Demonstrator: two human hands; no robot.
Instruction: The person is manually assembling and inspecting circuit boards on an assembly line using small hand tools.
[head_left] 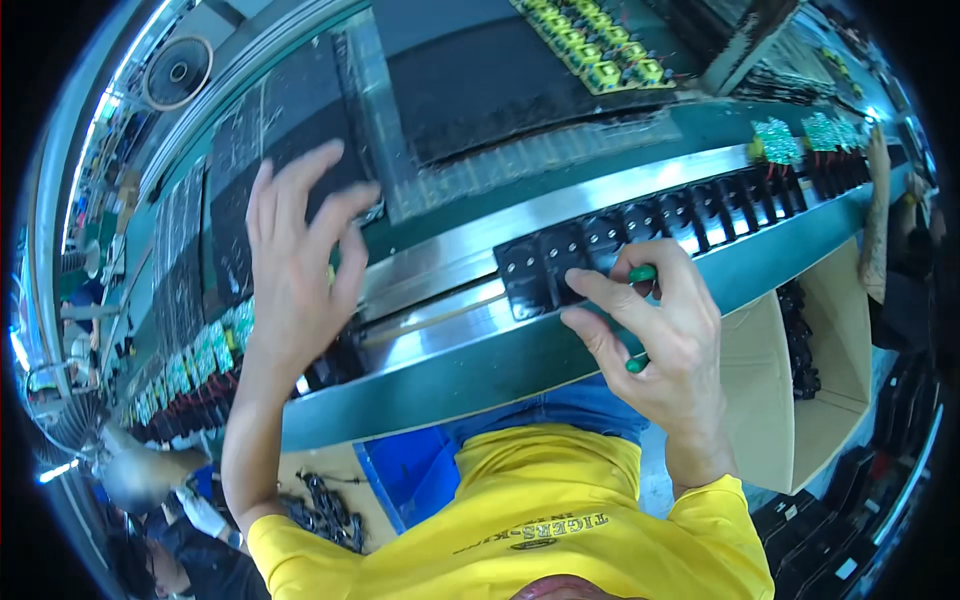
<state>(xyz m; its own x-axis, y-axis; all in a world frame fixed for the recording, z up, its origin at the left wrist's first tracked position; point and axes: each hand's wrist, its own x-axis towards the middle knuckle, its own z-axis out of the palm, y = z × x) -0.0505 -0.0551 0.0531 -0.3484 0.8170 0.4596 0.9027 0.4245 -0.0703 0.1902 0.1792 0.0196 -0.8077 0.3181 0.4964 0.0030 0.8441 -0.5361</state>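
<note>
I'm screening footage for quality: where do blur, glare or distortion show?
Head view: the left hand looks slightly blurred; head view: glare whitens parts of the metal rail; head view: fisheye distortion bends the scene toward its dark rim.

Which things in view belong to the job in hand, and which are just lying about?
Apparently in the job:
- green-handled tool, in the right hand
- black cases, at that hand's fingertips
- metal rail bearing them

Apparently aside:
- round fan
- yellow components
- open cardboard box
</note>
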